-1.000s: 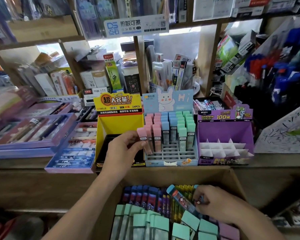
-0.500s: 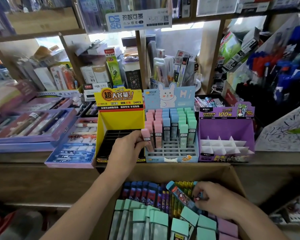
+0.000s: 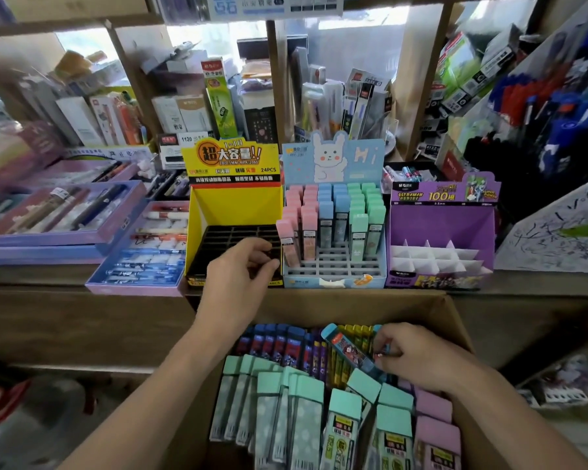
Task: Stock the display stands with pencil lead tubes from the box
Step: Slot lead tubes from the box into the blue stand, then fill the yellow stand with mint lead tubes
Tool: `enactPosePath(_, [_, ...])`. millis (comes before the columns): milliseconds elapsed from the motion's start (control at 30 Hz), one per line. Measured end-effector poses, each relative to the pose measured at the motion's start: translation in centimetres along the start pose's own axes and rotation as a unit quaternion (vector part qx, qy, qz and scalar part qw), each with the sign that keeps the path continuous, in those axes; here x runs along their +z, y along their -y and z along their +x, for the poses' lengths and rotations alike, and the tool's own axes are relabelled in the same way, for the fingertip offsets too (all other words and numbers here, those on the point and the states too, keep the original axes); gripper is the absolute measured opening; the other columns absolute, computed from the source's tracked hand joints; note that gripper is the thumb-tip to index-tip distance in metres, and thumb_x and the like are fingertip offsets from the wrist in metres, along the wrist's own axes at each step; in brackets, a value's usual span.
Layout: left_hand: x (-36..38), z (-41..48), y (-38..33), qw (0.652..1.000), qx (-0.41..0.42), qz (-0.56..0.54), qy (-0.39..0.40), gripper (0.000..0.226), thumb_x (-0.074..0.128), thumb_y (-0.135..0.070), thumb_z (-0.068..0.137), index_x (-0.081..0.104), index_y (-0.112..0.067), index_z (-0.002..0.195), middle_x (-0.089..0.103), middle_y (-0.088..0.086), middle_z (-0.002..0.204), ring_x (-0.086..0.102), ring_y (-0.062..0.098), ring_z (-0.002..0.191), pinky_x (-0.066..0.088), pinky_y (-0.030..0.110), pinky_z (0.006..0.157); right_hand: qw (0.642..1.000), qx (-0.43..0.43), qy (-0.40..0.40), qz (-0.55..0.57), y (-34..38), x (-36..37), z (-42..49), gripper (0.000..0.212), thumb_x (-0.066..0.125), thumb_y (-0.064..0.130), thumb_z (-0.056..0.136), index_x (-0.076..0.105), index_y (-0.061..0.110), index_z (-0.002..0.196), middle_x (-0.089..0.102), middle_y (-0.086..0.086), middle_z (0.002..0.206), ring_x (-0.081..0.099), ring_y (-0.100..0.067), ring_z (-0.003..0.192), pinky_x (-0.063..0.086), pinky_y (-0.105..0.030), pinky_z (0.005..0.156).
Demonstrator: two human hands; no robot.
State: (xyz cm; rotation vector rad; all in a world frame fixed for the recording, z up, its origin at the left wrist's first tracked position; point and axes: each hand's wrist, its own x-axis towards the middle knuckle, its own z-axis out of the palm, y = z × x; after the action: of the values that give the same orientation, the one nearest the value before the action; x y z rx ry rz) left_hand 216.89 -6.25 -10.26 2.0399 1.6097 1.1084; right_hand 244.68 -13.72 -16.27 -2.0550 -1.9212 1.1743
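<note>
A cardboard box [image 3: 353, 301] in front of me holds several lead tubes, mint-capped ones [image 3: 306, 398] nearest. My right hand [image 3: 418, 359] is inside it and pinches the lower end of a blue-capped tube [image 3: 348, 349] that lies tilted over the others. My left hand [image 3: 241, 271] hovers with loosely curled fingers and holds nothing, just left of a pink tube [image 3: 287, 244] standing in the front left slot of the blue bunny stand [image 3: 333, 157]. That stand has pink, blue and mint tubes in its back rows. The yellow stand [image 3: 233, 206] and purple stand [image 3: 442, 225] hold no tubes.
The stands sit on a wooden shelf [image 3: 41, 276]. Purple and blue pen gift boxes [image 3: 143, 256] lie to the left of them. Packed stationery fills the shelves behind, and a rack of blue pens [image 3: 557, 113] leans at the right.
My left hand set the pink tube into the blue stand's front left slot, let go and drew back to the left. My right hand stayed on the blue-capped tube.
</note>
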Motion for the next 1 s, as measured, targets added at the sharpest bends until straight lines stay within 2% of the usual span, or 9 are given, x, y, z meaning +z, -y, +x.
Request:
enactPosePath(133, [-1.6,-4.0,-0.4,0.999,-0.023,0.007,0.041,0.021,0.071,-0.024,0.092,0.067,-0.028,0.113,0.067,-0.018,0.091,0.062,-0.008,0.089,0.048,0.008,0.072,0.999,-0.028,-0.018,0.015,0.6,-0.2,-0.6,0.020,0.069,0.029,0.096,0.061,0.029,0.114,0.070,0.010,0.102,0.068,-0.006,0.085,0.058,-0.025,0.070])
enactPosePath(233, [-2.3,-7.0,0.3,0.991,-0.073,0.006,0.115,0.019,0.074,-0.026,0.090,0.069,-0.032,0.108,0.068,-0.020,0.088,0.060,-0.013,0.089,0.046,0.003,0.068,0.998,-0.054,-0.020,0.008,1.2,0.1,-1.5,0.025,0.070,0.030,0.095,0.061,0.029,0.118,0.071,0.010,0.092,0.068,-0.004,0.080,0.059,-0.029,0.071])
enactPosePath(300, [-2.4,-9.0,1.0,0.981,-0.102,0.008,0.163,0.021,0.076,-0.031,0.088,0.069,-0.035,0.107,0.069,-0.022,0.089,0.060,-0.013,0.089,0.046,0.005,0.068,0.998,-0.062,-0.016,-0.003,1.6,0.8,-2.3,0.026,0.073,0.032,0.092,0.064,0.030,0.117,0.072,0.009,0.089,0.068,-0.004,0.080,0.059,-0.032,0.075])
enactPosePath(400, [-2.3,-11.4,1.9,0.966,-0.138,0.022,0.219,0.031,0.078,-0.039,0.083,0.067,-0.037,0.112,0.068,-0.022,0.096,0.063,-0.006,0.089,0.047,0.010,0.071,0.998,-0.066,0.004,-0.012,2.0,2.1,-3.5,0.034,0.078,0.034,0.088,0.063,0.033,0.119,0.072,0.014,0.090,0.067,0.004,0.083,0.058,-0.023,0.078])
enactPosePath(567, [-2.4,-13.8,3.0,0.939,-0.207,0.028,0.273,0.058,0.080,-0.045,0.079,0.054,-0.040,0.130,0.060,-0.021,0.117,0.060,-0.001,0.104,0.049,0.023,0.086,0.996,-0.074,0.039,-0.028,3.2,3.9,-4.4,0.042,0.081,0.032,0.085,0.064,0.032,0.123,0.068,0.014,0.101,0.066,0.003,0.092,0.058,-0.020,0.083])
enactPosePath(667, [-2.2,-14.4,3.2,0.921,-0.246,0.027,0.301,0.070,0.082,-0.043,0.078,0.046,-0.040,0.138,0.058,-0.018,0.124,0.058,0.000,0.107,0.047,0.023,0.086,0.993,-0.097,0.044,-0.057,4.3,4.6,-3.9,0.049,0.081,0.033,0.085,0.061,0.032,0.130,0.062,0.016,0.114,0.061,0.002,0.102,0.055,-0.018,0.084])
enactPosePath(767, [-1.9,-14.4,3.4,0.910,-0.267,0.030,0.314,0.077,0.082,-0.042,0.079,0.043,-0.036,0.145,0.059,-0.020,0.110,0.058,-0.002,0.098,0.044,0.016,0.076,0.989,-0.121,0.034,-0.076,5.6,5.4,-2.5,0.059,0.081,0.034,0.085,0.055,0.029,0.137,0.058,0.013,0.127,0.054,-0.001,0.111,0.044,-0.013,0.087])
enactPosePath(867, [-1.8,-14.4,3.7,0.902,-0.286,0.029,0.323,0.073,0.081,-0.044,0.079,0.046,-0.036,0.143,0.058,-0.022,0.105,0.057,-0.003,0.095,0.041,0.014,0.070,0.984,-0.131,0.029,-0.114,6.8,6.3,-1.0,0.070,0.083,0.039,0.082,0.050,0.023,0.142,0.052,0.006,0.132,0.049,-0.012,0.122,0.044,-0.028,0.101])
enactPosePath(1000, [-1.7,-14.5,4.1,0.893,-0.305,0.012,0.331,0.062,0.081,-0.042,0.078,0.053,-0.038,0.133,0.060,-0.021,0.106,0.059,0.000,0.099,0.045,0.018,0.079,0.981,-0.117,0.053,-0.144,7.2,7.6,0.5,0.085,0.084,0.043,0.079,0.041,0.019,0.148,0.041,0.000,0.137,0.037,-0.021,0.132,0.038,-0.039,0.110])
